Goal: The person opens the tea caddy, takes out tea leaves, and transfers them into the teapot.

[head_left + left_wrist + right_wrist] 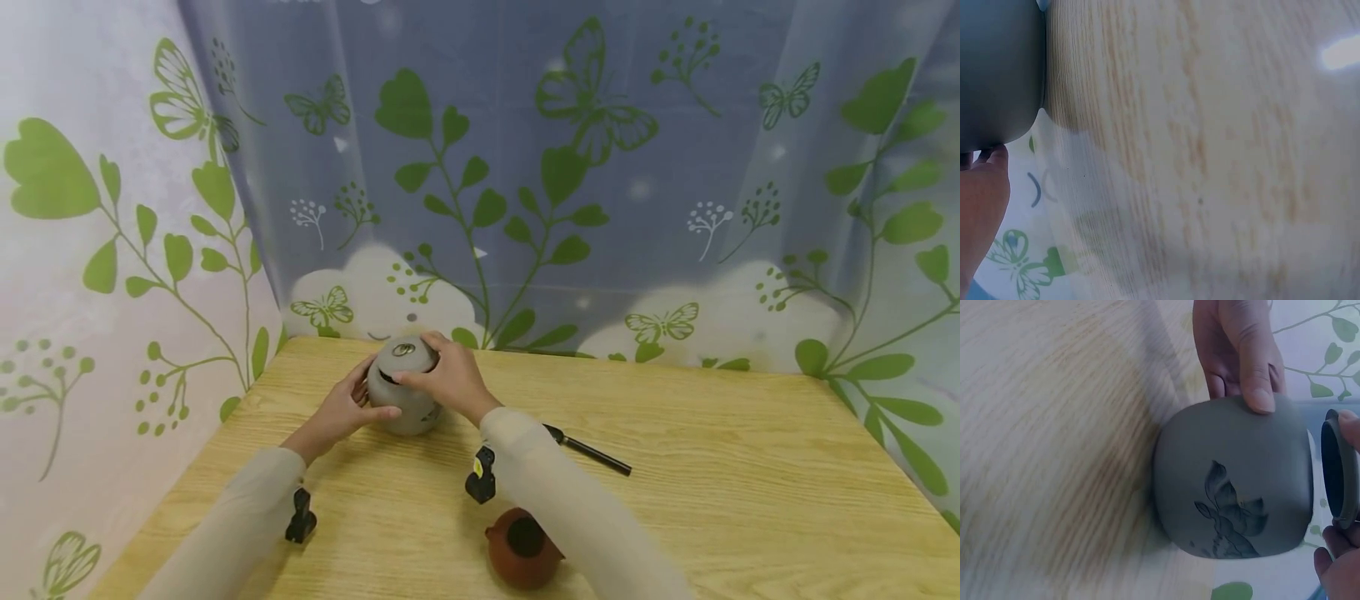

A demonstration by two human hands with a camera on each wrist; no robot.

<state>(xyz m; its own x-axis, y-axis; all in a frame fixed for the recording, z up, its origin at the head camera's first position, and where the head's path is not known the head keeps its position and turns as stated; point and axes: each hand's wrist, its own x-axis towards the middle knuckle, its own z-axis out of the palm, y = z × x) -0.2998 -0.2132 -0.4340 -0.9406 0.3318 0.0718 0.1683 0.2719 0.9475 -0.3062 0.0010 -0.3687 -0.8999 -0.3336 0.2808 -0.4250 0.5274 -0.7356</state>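
Observation:
A grey round jar stands on the wooden table, with a dark lotus-like drawing on its side in the right wrist view. My left hand grips its left side, thumb across the front and the other fingers around behind. Between the thumb and fingers of my right hand is the jar's grey lid, which has an emblem on top. It is raised off the jar, and a gap shows between lid and mouth in the right wrist view. Only the jar's lower side shows in the left wrist view.
A small reddish-brown teapot with a dark top sits near the front, partly behind my right sleeve. To the right of that forearm lies a thin black stick-like tool, its left end partly hidden. Patterned curtains enclose the table's back and sides.

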